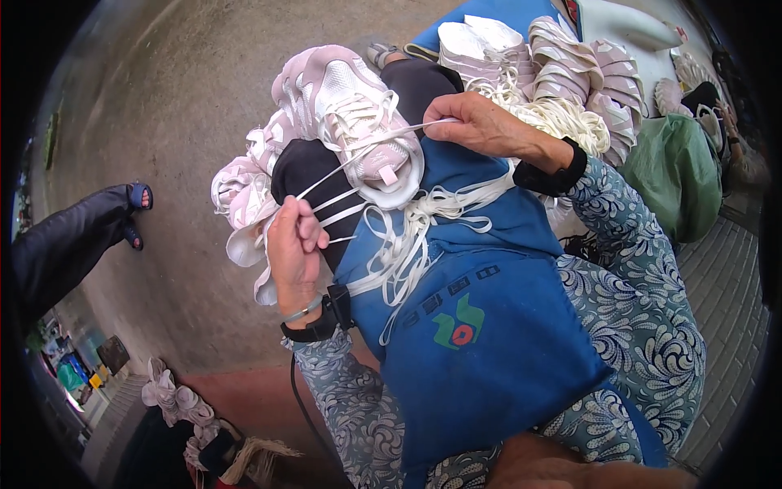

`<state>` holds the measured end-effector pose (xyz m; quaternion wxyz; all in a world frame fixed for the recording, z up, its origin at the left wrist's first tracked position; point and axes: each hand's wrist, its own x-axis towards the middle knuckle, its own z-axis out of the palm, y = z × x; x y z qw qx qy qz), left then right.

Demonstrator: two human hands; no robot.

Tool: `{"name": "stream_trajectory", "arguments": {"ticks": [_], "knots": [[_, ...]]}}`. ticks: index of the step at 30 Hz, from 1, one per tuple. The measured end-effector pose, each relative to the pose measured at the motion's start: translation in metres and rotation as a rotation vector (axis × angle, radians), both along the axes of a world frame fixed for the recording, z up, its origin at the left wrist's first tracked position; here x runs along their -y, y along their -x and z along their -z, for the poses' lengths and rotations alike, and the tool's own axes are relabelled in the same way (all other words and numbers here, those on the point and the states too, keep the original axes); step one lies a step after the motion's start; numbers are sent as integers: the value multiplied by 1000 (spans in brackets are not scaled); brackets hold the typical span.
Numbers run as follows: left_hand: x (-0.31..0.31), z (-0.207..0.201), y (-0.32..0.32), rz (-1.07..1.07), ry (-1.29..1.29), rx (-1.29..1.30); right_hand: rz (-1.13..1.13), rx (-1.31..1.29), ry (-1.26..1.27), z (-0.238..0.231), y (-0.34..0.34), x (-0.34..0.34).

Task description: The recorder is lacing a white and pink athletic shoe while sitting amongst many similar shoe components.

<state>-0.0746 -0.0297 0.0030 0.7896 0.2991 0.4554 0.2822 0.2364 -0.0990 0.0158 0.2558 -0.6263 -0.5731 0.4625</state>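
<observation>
Shoe (pixel 371 130) at my knees (pixel 308 173), probably for support | my left hand (pixel 295 248), right hand (pixel 487 126): fingertips pinching white lace (pixel 326 178), stretched between, likely for tension

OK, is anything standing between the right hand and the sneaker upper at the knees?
Nothing visible blocks it; only the white shoelace that the right hand pinches crosses the gap to the sneaker upper.

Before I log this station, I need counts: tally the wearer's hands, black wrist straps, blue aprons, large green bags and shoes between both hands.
Left hand, right hand: 2
Black wrist straps: 2
Blue apron: 1
Large green bag: 1
Shoe between both hands: 1
Total: 7
</observation>
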Motion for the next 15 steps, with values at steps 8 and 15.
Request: {"name": "stream_trajectory", "arguments": {"ticks": [8,15], "knots": [[-14,9,26,-417,-83,272,274,-1079,434,-3,-2,-13],[-28,1,27,-545,-166,548,274,-1387,293,1,8,-21]]}}
